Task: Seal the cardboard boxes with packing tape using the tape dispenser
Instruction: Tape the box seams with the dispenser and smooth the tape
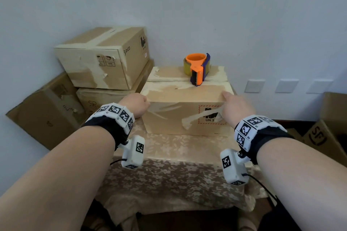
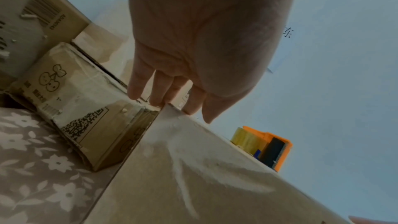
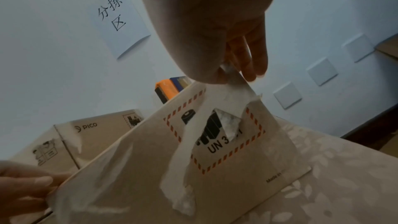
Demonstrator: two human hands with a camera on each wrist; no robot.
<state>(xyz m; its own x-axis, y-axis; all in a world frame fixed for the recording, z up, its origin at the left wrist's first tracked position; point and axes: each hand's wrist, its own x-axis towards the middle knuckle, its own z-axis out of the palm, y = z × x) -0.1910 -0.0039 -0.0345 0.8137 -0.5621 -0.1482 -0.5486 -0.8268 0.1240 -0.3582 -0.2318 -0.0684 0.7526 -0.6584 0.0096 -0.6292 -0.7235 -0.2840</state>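
Observation:
A tan cardboard box point(image 1: 184, 95) with torn old tape and a red-dashed "UN 3" label stands on the table. The seam between its top flaps point(image 1: 169, 80) bears only ragged tape remnants. An orange and blue tape dispenser point(image 1: 197, 69) with a yellowish roll stands on the far flap, touched by neither hand. My left hand point(image 1: 139, 105) grips the box's front left top corner point(image 2: 172, 106), fingers down the left side. My right hand point(image 1: 230, 105) holds the front right top corner, index finger on top, thumb point(image 3: 204, 74) on the front where a loose white strip point(image 3: 193, 139) ends.
Two taped boxes point(image 1: 101, 56) are stacked at the left against the wall, with a flattened carton point(image 1: 43, 114) leaning beside them. An open carton point(image 1: 323, 137) stands on the floor at the right. The floral tablecloth point(image 1: 178, 165) stretches between me and the box.

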